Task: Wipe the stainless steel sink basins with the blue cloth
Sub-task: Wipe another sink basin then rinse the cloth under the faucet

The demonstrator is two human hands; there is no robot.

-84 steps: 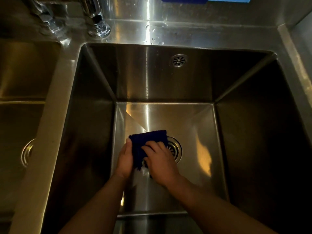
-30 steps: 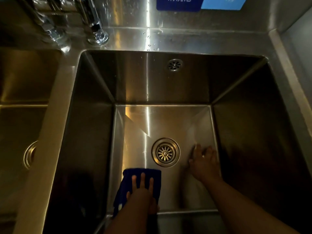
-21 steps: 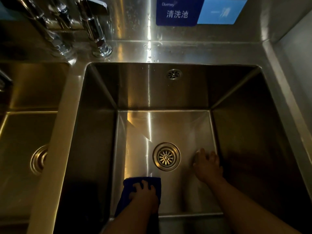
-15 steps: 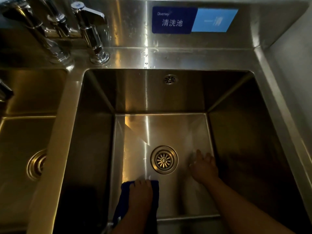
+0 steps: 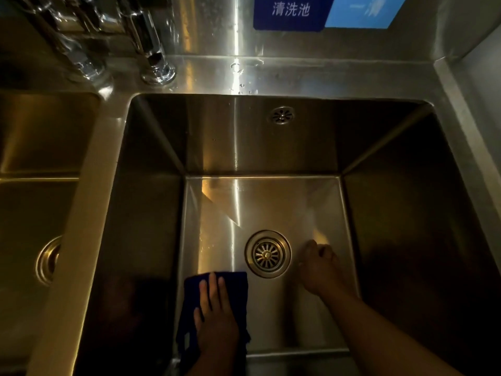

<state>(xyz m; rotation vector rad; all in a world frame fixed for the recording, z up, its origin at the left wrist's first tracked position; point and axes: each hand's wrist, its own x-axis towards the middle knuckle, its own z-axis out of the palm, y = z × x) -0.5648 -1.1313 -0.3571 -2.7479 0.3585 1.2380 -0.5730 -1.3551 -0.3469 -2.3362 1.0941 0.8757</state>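
Note:
The blue cloth (image 5: 240, 284) lies on the floor of the right sink basin (image 5: 244, 142), at its near-left corner. My left hand (image 5: 215, 318) presses flat on the cloth with the fingers pointing away from me. My right hand (image 5: 320, 270) rests on the basin floor just right of the round drain strainer (image 5: 267, 254). Its fingers are curled and it holds nothing. The near part of the cloth is hidden under my hand and wrist.
A steel divider (image 5: 89, 202) separates this basin from the left basin (image 5: 35, 147), which has its own drain (image 5: 48, 260). Chrome taps (image 5: 154, 50) stand at the back left. An overflow grille (image 5: 281, 115) sits in the back wall below a blue sign (image 5: 290, 10).
The cloth went from beside the drain, under both hands, to the near-left corner under my left hand alone. My right hand moved right of the drain and its fingers have curled in.

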